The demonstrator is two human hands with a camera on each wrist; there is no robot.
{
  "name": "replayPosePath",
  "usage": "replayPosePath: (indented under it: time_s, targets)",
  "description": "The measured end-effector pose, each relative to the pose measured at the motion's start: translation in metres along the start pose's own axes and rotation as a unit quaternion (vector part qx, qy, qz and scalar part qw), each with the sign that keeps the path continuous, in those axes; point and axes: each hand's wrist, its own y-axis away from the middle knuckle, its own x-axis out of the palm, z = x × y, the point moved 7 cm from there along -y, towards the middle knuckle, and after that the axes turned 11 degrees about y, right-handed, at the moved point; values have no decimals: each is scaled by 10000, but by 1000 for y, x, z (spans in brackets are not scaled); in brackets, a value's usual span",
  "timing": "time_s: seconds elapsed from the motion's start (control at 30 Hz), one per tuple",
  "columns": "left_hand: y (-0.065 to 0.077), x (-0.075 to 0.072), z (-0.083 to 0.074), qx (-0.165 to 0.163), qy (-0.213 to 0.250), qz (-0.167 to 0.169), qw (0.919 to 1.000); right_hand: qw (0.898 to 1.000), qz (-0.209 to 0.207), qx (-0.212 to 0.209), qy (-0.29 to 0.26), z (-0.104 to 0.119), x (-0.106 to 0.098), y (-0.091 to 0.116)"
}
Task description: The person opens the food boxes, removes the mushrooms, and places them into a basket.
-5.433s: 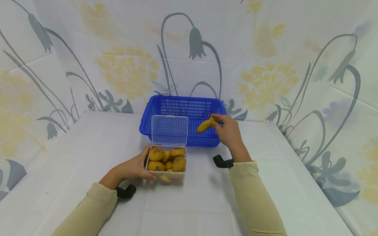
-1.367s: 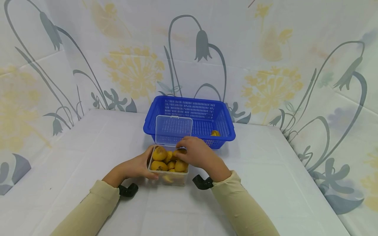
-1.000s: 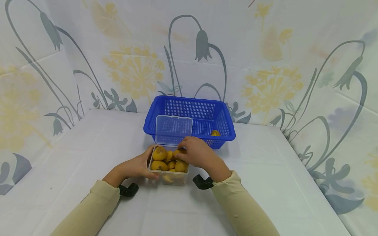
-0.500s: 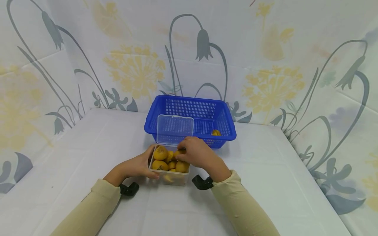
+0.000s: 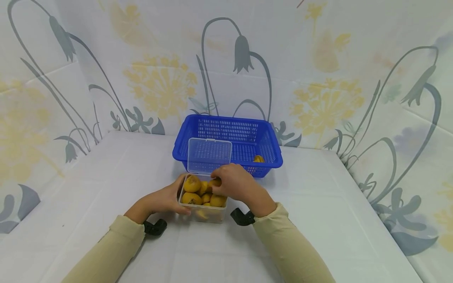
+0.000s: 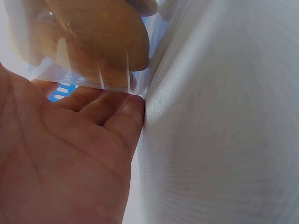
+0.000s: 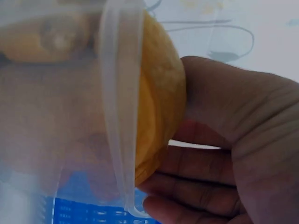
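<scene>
A clear plastic box (image 5: 212,216), its lid (image 5: 209,156) raised at the back, is filled with several smooth yellow fruits (image 5: 192,184). My left hand (image 5: 162,202) grips the box's left side, thumb at the front and fingers behind. In the left wrist view those fingers (image 6: 107,109) lie along the lower edge of the box. My right hand (image 5: 240,186) reaches in at the back right corner and pinches a yellow fruit (image 5: 214,182) between thumb and fingers. The right wrist view shows this fruit (image 7: 163,74) bulging past the box's rim; the fingertips are partly hidden.
Behind the box stands a blue perforated plastic basket (image 5: 275,155). One yellow fruit (image 5: 258,158) lies in its right front corner. The open lid overlaps the basket's front in the head view. A white cloth (image 5: 198,255) covers the table, with a floral curtain (image 5: 301,59) behind.
Since the earliest frame, my right hand has left a yellow fruit in the basket and come back to the box. Over the last second it shifts only slightly; my left hand keeps its grip.
</scene>
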Motion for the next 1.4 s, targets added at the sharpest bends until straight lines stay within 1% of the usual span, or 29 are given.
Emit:
replayPosePath:
  time_s: [0.07, 0.17, 0.3, 0.4, 0.47, 0.57, 0.73, 0.87, 0.93, 1.0, 1.07, 1.23, 1.3, 1.4]
  targets:
    - [0, 0, 0, -10, 1, -8, 10000, 10000, 70, 0, -64, -1, 1, 0]
    - [0, 0, 0, -27, -4, -11, 10000, 9992, 240, 55, -303, -4, 3, -2]
    - [0, -1, 1, -46, -40, -25, 10000, 9964, 507, 290, -607, -8, 7, -4]
    - [0, -1, 1, -72, -29, -34, 10000, 9953, 624, 398, -622, -7, 8, -5]
    - [0, -1, 1, -83, -7, -35, 10000, 9962, 616, 346, -515, -4, 6, -5]
    - [0, 0, 0, -80, 14, -29, 10000, 9983, 484, 160, -269, 0, 2, -4]
    - [0, 0, 0, -38, 2, -13, 10000, 9997, 146, -125, 151, 3, -3, -2]
    - [0, 0, 0, -33, -4, -29, 10000, 9984, -236, -365, 363, 4, -9, 0]
    - [0, -1, 0, -43, -2, -35, 10000, 9968, -518, -476, 382, 4, -14, 1]
    - [0, -1, 0, -50, 15, -40, 10000, 9954, -718, -577, 258, 3, -19, 3]
    - [0, -1, 1, -44, 26, -41, 10000, 9947, -787, -663, 45, 1, -22, 5]
    - [0, -1, 1, -37, 8, -55, 10000, 9929, -496, -728, -799, -8, -23, 10]
    - [-1, -1, 1, -43, -3, -56, 10000, 9895, -493, -766, -1122, -10, -23, 11]
    - [-1, -1, 2, -58, -3, -56, 10000, 9822, -681, -901, -1501, -12, -27, 12]
